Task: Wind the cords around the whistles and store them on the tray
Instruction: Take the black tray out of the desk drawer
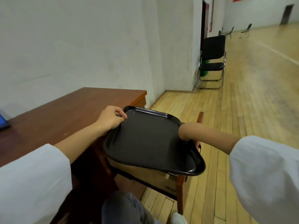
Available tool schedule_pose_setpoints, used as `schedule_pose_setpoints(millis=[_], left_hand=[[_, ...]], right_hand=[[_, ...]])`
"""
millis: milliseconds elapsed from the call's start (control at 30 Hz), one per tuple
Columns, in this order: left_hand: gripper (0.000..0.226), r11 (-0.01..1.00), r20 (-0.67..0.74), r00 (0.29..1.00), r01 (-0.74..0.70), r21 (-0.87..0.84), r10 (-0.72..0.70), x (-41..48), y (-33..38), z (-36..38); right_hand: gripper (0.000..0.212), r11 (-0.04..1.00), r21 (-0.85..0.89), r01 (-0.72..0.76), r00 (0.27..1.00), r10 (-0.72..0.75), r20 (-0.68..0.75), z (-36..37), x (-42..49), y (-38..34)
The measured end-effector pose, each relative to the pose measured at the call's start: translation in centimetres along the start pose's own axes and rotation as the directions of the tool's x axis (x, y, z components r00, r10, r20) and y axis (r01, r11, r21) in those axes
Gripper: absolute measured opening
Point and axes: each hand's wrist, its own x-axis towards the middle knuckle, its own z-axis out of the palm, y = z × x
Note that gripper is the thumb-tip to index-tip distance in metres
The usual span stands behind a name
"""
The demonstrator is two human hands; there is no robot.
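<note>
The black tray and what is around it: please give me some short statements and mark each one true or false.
1. The tray has nothing on it. True.
2. The tray lies flat on top of the brown desk. False: it is held up at the desk's end, not resting on the desk top.
3. The left hand grips the tray's rim at a far corner. True.
4. Several whistles lie on the desk. False: no whistle is in view; only a blue object shows at the desk's left edge.
5. A black folding chair stands by the wall. True.
</note>
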Motion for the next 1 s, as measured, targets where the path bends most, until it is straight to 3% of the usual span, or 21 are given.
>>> schedule_pose_setpoints(millis=[133, 333, 533, 733, 867, 1000], left_hand=[[0.020, 0.999, -0.154, 0.988, -0.012, 0.034, 0.017, -2.6, -0.7, -4.4], [0.025, 0.994, -0.360, 0.928, 0.109, 0.017, -0.095, -7.8, -7.4, -10.9], [0.032, 0.964, -0.417, 0.874, 0.266, -0.017, -0.249, -10.7, -13.8, -12.3], [0.030, 0.902, -0.394, 0.827, 0.431, -0.015, -0.401, -10.0, -19.2, -13.6], [0.025, 0.850, -0.459, 0.739, 0.522, -0.074, -0.494, -9.0, -22.3, -14.3], [0.023, 0.806, -0.484, 0.685, 0.586, -0.078, -0.545, -7.7, -25.1, -15.3]], right_hand=[[0.016, 0.994, -0.074, 0.080, 0.974, -0.094, -0.207, -1.9, -2.2, -2.0], [0.021, 0.953, -0.206, 0.223, 0.910, -0.279, -0.307, -6.8, -4.1, -11.2], [0.015, 0.892, -0.339, 0.298, 0.792, -0.429, -0.434, -7.9, -2.2, -19.1], [0.027, 0.858, -0.381, 0.344, 0.759, -0.493, -0.426, -8.6, 1.2, -25.8], [0.031, 0.837, -0.382, 0.392, 0.717, -0.538, -0.442, -8.5, 4.1, -30.3], [0.012, 0.823, -0.311, 0.475, 0.660, -0.567, -0.493, -8.6, 7.5, -34.9]])
